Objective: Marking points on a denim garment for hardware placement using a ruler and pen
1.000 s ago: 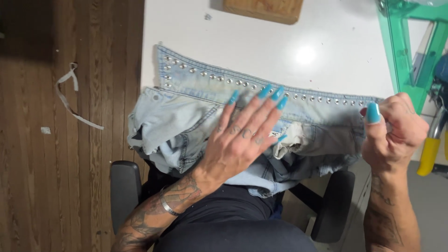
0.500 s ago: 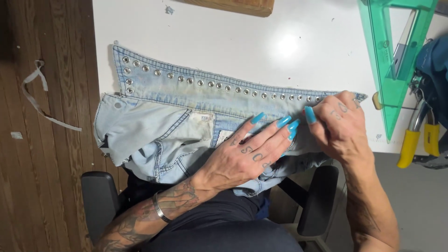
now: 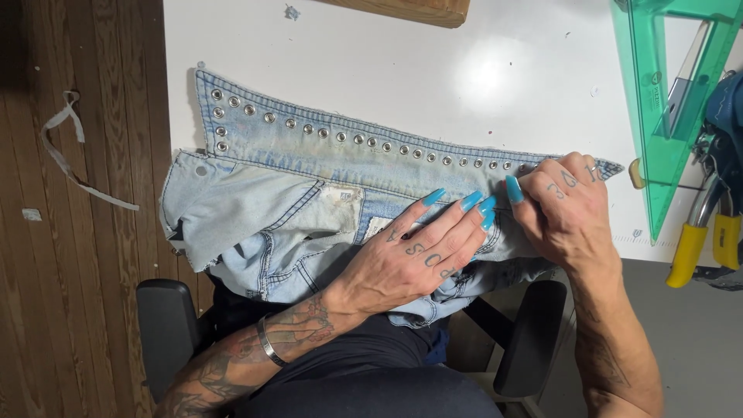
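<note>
Denim jacket: the pale blue denim jacket (image 3: 294, 209) lies spread across the near edge of the white table (image 3: 387, 85), its lower folds spilling off the edge toward the person's lap.
Studded collar: the collar band (image 3: 348, 139) runs from upper left down to the right, with a line of small metal studs along it, ending in a point by the right hand.
Left hand: the left hand (image 3: 414, 259) lies flat on the denim, palm down, fingers stretched out and together, turquoise nails pointing up to the right; it grips nothing, only presses the cloth.
Right hand: the right hand (image 3: 569, 209) sits on the right end of the collar, knuckles up and fingers curled under; whether it pinches the cloth I cannot tell, since the fingertips are hidden.
Hands together: the two hands are just beside each other, the left fingertips almost touching the right thumb.
Right of the jacket: a green see-through triangle ruler (image 3: 665, 101) lies on the table, and beyond it yellow-handled pliers (image 3: 700, 240) at the table's edge.
Top edge: a wooden board (image 3: 410, 9) shows partly.
Below: black chair armrests (image 3: 166, 333) flank the lap.
Floor: a strip of pale cloth (image 3: 73, 155) lies on the dark wooden floor (image 3: 77, 310) to the left.
</note>
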